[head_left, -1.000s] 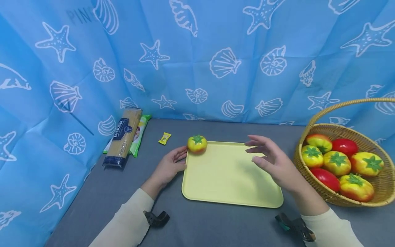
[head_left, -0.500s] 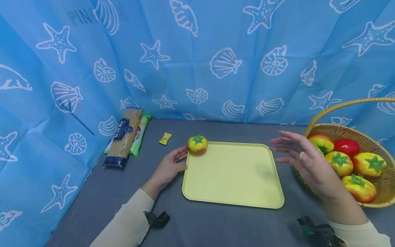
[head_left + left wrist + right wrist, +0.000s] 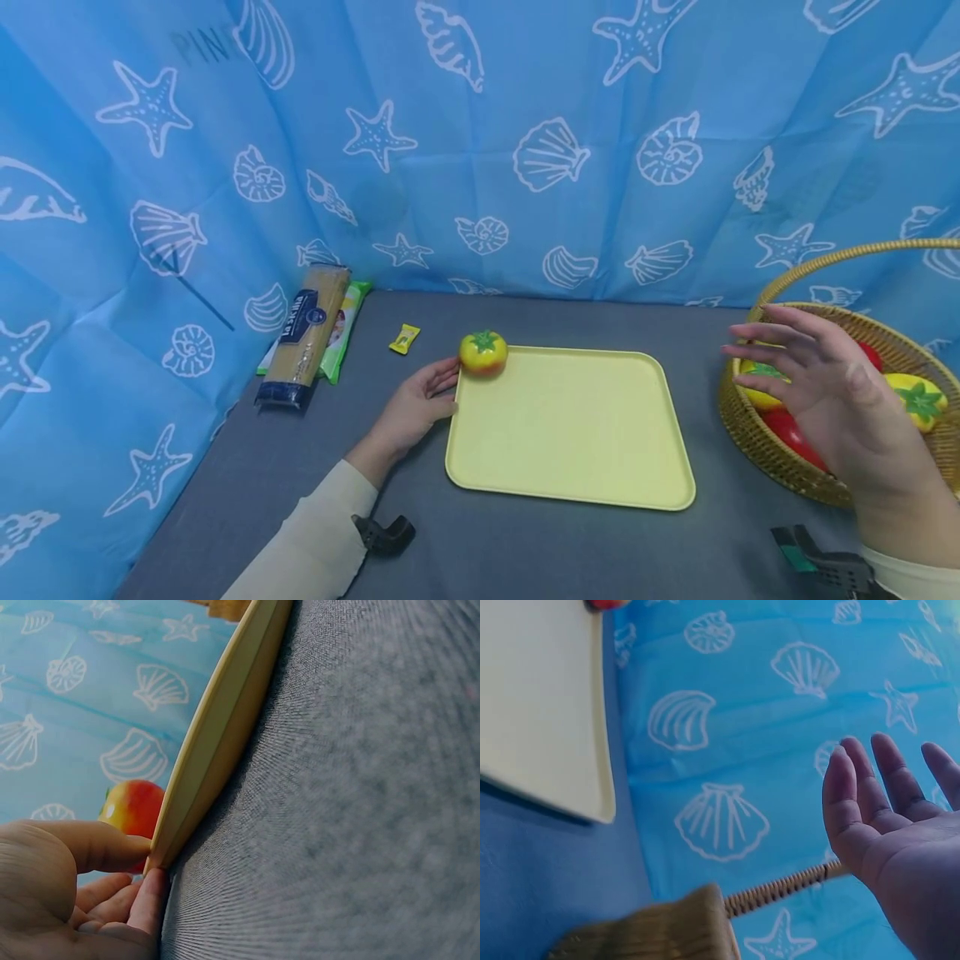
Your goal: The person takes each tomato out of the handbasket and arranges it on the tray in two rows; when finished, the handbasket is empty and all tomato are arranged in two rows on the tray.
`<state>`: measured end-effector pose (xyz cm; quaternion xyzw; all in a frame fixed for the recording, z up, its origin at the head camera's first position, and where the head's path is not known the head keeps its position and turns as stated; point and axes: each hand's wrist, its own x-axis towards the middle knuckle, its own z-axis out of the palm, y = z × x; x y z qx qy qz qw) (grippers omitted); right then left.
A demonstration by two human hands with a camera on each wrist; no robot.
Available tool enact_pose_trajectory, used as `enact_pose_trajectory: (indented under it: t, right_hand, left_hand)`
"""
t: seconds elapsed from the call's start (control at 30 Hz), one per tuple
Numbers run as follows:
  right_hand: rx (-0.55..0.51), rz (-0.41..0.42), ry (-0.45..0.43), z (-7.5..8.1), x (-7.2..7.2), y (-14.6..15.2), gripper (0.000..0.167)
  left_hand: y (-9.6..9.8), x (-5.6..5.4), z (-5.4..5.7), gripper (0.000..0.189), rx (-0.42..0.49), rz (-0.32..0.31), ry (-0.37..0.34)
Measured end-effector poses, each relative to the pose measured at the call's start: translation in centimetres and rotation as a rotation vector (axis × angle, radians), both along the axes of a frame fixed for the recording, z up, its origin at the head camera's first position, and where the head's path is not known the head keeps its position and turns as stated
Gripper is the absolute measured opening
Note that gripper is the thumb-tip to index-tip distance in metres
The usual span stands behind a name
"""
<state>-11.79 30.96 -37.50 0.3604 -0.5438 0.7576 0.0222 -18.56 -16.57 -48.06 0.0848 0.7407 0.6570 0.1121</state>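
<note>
Okay, far left: pasta pack (image 3: 306, 333) lying partly over a green packet (image 3: 342, 333). Small yellow sweet (image 3: 405, 339) right of those, apart. Left hand (image 3: 412, 412) has the left edge of the yellow tray (image 3: 570, 433) pinched, thumb against fingers. Tomato (image 3: 483, 353) sits at the tray's far left corner, right by the left fingertips; can't tell if they touch. Right hand (image 3: 840, 400) raised at the wicker basket (image 3: 765, 454), fingers extended, slightly bent, partly hiding the tomatoes and red fruit (image 3: 795, 437) inside.
</note>
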Motion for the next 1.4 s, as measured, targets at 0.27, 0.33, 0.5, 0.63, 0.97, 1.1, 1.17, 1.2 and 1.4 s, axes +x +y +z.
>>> enact_pose_trajectory:
  t: [0.27, 0.33, 0.5, 0.63, 0.97, 1.1, 1.17, 1.2, 1.4]
  right_hand:
    - [-0.006, -0.152, -0.007, -0.5, 0.7, 2.9, 0.056]
    - [-0.024, -0.156, 0.009, -1.0, 0.5, 3.9, 0.056]
    - [-0.067, -0.227, 0.005, -2.3, -0.1, 6.6, 0.057]
    - [-0.065, -0.341, -0.047, -3.3, -0.5, 8.2, 0.056]
    - [-0.029, -0.596, -0.222, -4.9, -0.5, 9.8, 0.051]
    - [-0.022, -0.626, -0.205, -5.2, -0.4, 10.4, 0.049]
    - [-0.011, -0.665, -0.209, -5.3, -0.3, 10.6, 0.048]
    - [0.0, -0.693, -0.218, -5.3, -0.3, 10.6, 0.048]
    - [0.182, -0.853, -0.26, -5.6, 0.1, 10.9, 0.053]
  left_hand:
    - [0.1, 0.2, -0.1, 0.074, -0.014, 0.0, 0.007]
    - [0.0, 0.3, -0.1, 0.073, -0.019, 0.001, 0.008]
    - [0.0, 0.3, 0.0, 0.073, -0.024, -0.002, 0.007]
    - [0.0, 0.4, 0.1, 0.073, -0.026, 0.003, 0.013]
    - [0.1, 0.4, 0.2, 0.072, -0.034, 0.012, 0.008]
    - [0.2, 0.4, 0.3, 0.072, -0.03, 0.012, 0.011]
    - [0.2, 0.4, 0.3, 0.072, -0.027, 0.014, 0.009]
    - [0.2, 0.4, 0.3, 0.073, -0.026, 0.016, 0.009]
    - [0.3, 0.5, 0.4, 0.073, -0.027, 0.025, 0.001]
